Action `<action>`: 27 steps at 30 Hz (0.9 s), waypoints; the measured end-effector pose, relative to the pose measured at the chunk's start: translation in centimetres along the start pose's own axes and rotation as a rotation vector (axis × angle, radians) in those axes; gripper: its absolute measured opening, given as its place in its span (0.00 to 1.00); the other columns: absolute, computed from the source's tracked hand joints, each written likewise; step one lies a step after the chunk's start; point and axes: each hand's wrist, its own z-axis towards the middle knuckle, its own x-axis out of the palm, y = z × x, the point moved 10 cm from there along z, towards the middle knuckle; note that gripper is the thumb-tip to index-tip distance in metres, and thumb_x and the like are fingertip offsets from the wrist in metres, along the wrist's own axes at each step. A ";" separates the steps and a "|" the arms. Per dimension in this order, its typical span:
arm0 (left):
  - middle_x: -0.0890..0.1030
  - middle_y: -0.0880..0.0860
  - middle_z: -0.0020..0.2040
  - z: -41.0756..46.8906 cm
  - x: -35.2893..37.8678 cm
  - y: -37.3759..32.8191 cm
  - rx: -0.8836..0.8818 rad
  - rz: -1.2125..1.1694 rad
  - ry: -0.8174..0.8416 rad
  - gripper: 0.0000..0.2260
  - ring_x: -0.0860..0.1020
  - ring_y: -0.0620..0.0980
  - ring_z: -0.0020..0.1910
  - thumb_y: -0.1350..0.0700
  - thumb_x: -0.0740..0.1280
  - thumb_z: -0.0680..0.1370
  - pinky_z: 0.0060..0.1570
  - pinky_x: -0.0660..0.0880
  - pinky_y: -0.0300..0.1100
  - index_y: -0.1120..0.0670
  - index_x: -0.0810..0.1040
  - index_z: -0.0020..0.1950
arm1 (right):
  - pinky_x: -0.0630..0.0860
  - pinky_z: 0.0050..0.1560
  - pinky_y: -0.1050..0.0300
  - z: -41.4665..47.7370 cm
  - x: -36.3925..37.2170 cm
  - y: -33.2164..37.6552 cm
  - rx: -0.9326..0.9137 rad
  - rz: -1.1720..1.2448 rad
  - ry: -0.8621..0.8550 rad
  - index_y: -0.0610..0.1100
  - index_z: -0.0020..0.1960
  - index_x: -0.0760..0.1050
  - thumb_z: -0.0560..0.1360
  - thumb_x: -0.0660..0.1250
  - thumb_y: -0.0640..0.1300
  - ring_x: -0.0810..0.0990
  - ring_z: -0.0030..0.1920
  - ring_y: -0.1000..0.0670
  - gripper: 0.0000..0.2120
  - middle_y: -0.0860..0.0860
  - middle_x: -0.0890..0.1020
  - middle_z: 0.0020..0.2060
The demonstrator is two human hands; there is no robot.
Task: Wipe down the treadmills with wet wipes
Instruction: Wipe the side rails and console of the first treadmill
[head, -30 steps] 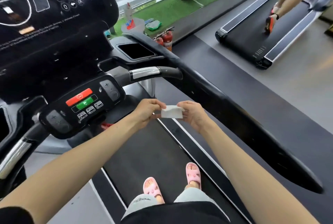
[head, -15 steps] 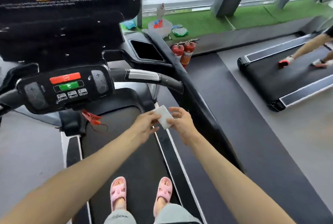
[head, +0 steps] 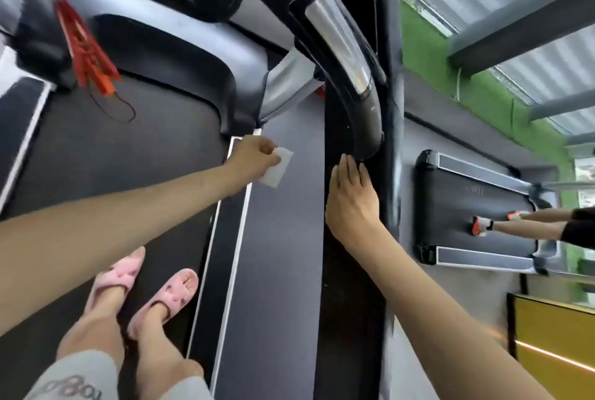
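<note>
I stand on the black belt point(head: 106, 154) of a treadmill in pink slippers. My left hand point(head: 254, 156) pinches a small folded white wet wipe point(head: 277, 171), which hangs above the right side rail point(head: 230, 232) of the deck. My right hand point(head: 352, 196) is flat with fingers stretched out, palm down, lying on the long black side handrail point(head: 351, 287), its fingertips just below the tip of the chrome-and-black grip handle point(head: 357, 84). It holds nothing.
A red safety clip with cord point(head: 87, 48) hangs from the console at upper left. The motor cover point(head: 180, 58) curves across the top. To the right a second treadmill point(head: 450, 206) carries a person's running legs point(head: 528, 222). A yellow box point(head: 553, 345) sits at lower right.
My right hand let go of the wipe and moved right onto the handrail; the left hand kept the wipe. My head tipped down and rolled, so the console left the view.
</note>
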 end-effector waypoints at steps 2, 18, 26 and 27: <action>0.78 0.50 0.42 2.4 -0.1 -1.9 0.104 0.088 -0.035 0.01 0.77 0.51 0.43 0.57 0.69 0.75 0.43 0.75 0.40 0.52 0.78 0.45 | 0.41 0.75 0.46 1.0 0.3 0.0 0.005 -0.092 0.018 0.34 0.77 0.40 0.82 0.53 0.49 0.41 0.78 0.40 0.33 0.37 0.44 0.77; 0.79 0.55 0.41 4.3 8.5 -8.3 0.431 -0.244 -0.120 0.04 0.80 0.55 0.43 0.62 0.68 0.76 0.45 0.75 0.42 0.62 0.81 0.45 | 0.32 0.72 0.46 2.8 2.4 1.0 0.016 -0.138 0.057 0.29 0.68 0.28 0.84 0.44 0.51 0.34 0.76 0.40 0.32 0.36 0.37 0.76; 0.76 0.44 0.35 3.9 9.4 -9.0 0.372 -0.353 -0.011 0.05 0.76 0.43 0.38 0.64 0.66 0.77 0.40 0.70 0.33 0.55 0.78 0.43 | 0.28 0.67 0.45 2.6 2.7 1.3 0.035 -0.160 0.031 0.28 0.64 0.26 0.83 0.45 0.52 0.33 0.75 0.38 0.34 0.35 0.35 0.75; 0.78 0.48 0.36 5.1 8.9 -7.9 0.290 -0.421 -0.042 0.06 0.77 0.47 0.40 0.66 0.65 0.76 0.41 0.71 0.37 0.57 0.79 0.43 | 0.28 0.67 0.45 2.6 2.6 1.3 0.040 -0.173 0.009 0.27 0.65 0.25 0.84 0.44 0.51 0.32 0.75 0.38 0.34 0.34 0.34 0.74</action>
